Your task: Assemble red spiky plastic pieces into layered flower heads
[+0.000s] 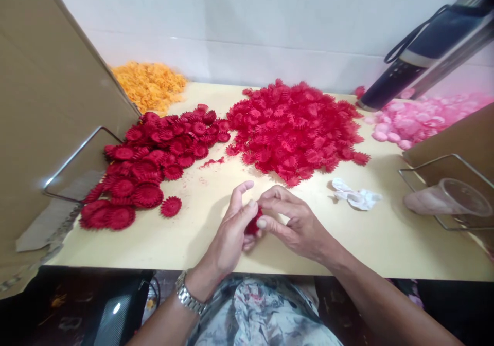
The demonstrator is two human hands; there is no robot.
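Near the front edge of the pale yellow worktop (146, 248), my left hand (227, 235), wearing a silver metal-link watch (189, 293), and my right hand (295, 222) come together, clamped on a small dark red piece (252, 225) that lies between them, mostly hidden by my grip. Beyond them, a round, tooth-edged dark red disc (171, 207) lies to the left beside a heap of similar dark red discs (146, 194), with a crumpled white tissue (360, 199) to the right. Farther back spreads a large heap of bright red, tooth-edged pieces (295, 130), between a frilly orange-yellow pile (148, 86) and a pile of pale pink rounded pieces (420, 120), with a dark blue cylindrical bottle (389, 86) near the pink.
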